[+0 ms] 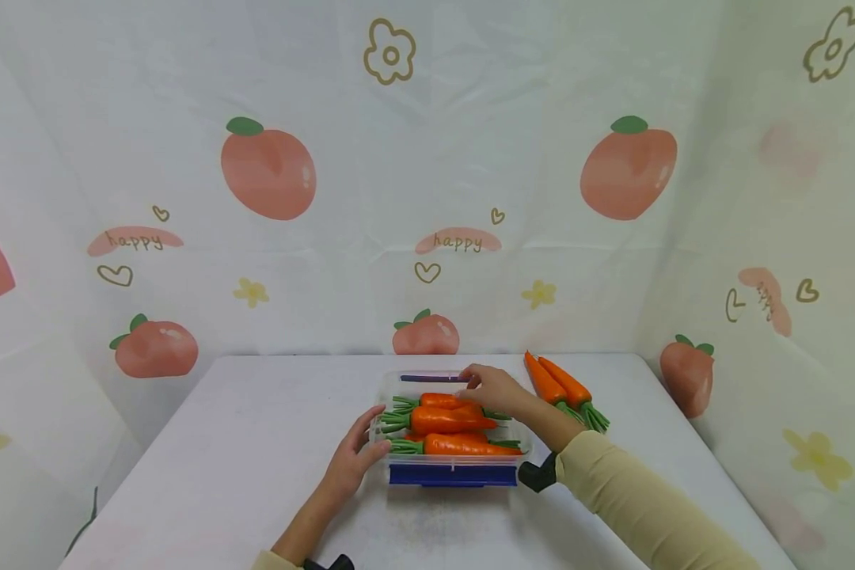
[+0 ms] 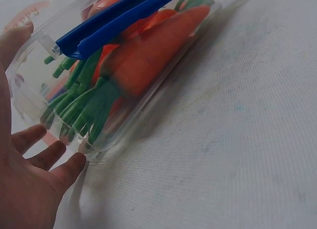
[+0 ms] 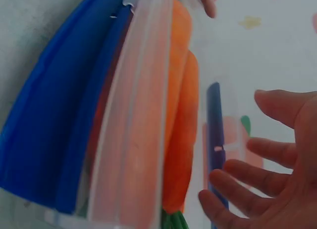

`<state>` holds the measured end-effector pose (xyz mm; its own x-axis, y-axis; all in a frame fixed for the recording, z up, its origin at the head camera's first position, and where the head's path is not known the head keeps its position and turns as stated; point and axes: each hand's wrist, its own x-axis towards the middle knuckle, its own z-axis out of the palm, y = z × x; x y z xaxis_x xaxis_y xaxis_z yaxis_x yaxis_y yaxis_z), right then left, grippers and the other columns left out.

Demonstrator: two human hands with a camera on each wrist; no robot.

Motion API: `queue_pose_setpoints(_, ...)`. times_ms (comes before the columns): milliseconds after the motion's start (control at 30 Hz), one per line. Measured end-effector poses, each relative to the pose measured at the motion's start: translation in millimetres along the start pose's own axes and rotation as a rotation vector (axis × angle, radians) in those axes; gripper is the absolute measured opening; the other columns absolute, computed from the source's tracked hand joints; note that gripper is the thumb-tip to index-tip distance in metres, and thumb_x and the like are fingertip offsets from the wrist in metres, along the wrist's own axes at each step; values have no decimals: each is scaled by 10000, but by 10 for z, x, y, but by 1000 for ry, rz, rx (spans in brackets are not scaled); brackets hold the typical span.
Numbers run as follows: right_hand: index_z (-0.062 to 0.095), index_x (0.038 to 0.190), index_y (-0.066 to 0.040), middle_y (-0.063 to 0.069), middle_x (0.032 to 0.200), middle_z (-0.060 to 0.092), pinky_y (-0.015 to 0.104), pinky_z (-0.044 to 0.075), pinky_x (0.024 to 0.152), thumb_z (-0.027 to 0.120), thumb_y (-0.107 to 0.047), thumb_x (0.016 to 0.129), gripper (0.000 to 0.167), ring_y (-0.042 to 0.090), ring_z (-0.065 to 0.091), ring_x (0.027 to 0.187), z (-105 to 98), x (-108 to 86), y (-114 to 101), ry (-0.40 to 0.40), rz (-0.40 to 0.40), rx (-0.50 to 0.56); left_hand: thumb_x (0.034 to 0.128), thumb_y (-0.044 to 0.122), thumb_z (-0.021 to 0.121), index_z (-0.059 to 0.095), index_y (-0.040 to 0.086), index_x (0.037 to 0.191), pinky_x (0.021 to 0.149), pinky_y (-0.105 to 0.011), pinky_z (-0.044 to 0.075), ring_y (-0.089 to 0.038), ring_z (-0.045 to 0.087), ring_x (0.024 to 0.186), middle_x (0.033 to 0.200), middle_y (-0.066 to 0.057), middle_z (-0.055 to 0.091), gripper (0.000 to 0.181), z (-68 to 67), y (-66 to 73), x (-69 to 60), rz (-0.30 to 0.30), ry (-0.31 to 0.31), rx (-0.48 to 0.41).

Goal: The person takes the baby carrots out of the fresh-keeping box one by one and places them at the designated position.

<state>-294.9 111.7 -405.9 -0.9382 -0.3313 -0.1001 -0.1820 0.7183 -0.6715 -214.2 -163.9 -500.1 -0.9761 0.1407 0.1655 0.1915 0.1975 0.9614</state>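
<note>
A clear plastic box (image 1: 456, 460) with blue latches (image 1: 453, 475) stands on the table, holding several orange carrots (image 1: 447, 420) with green stem ends. At its left end, my left hand (image 1: 349, 467) touches the outer wall with spread fingertips, seen closely in the left wrist view (image 2: 29, 169). Over the back right part of the box is my right hand (image 1: 500, 391). Its fingers are spread and hold nothing in the right wrist view (image 3: 267, 174). Whether its fingertips touch the carrots or the rim I cannot tell.
Two more carrots (image 1: 545, 381) lie side by side on the white table (image 1: 271, 427), behind and right of the box, beyond my right forearm. A printed white cloth (image 1: 427, 158) hangs behind the table and along its sides.
</note>
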Motion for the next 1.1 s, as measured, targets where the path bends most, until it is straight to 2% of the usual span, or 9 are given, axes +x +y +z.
queue_pose_setpoints(167,630,1175,-82,60,1037,641,371,549,811,730,-318,863,404,193,590,877,68,-2,-26,-100,21,-34,952,214,599,429,210,1462,1008,-629,360,-470,364,1329,1551,-133,308,537,6,-3,0,-1,8,9)
queue_pose_setpoints(333,648,1138,-95,35,1046,642,402,526,860,731,-327,860,371,187,571,890,123,-12,-40,-164,30,-66,951,222,602,429,215,1462,1009,-642,348,-475,354,1334,1555,-128,302,540,9,6,-5,-4,11,13)
queue_pose_setpoints(567,659,1117,-106,14,1028,644,369,520,836,728,-364,857,373,184,557,883,175,8,-51,-165,10,-78,953,206,600,419,192,1470,1019,-640,335,-475,349,1337,1556,-130,298,548,8,4,-6,2,3,0)
queue_pose_setpoints(800,666,1129,-95,3,993,643,352,517,807,730,-352,859,378,186,559,854,230,35,-96,-204,-31,-51,953,202,603,419,190,1470,1018,-622,353,-464,370,1327,1546,-129,318,549,5,9,2,1,3,1)
queue_pose_setpoints(1100,673,1113,-110,-12,973,634,342,511,821,775,-299,830,355,179,551,854,254,6,-144,-185,-83,-89,950,187,608,427,192,1464,1019,-613,360,-450,380,1325,1546,-126,317,545,9,6,2,0,6,-6)
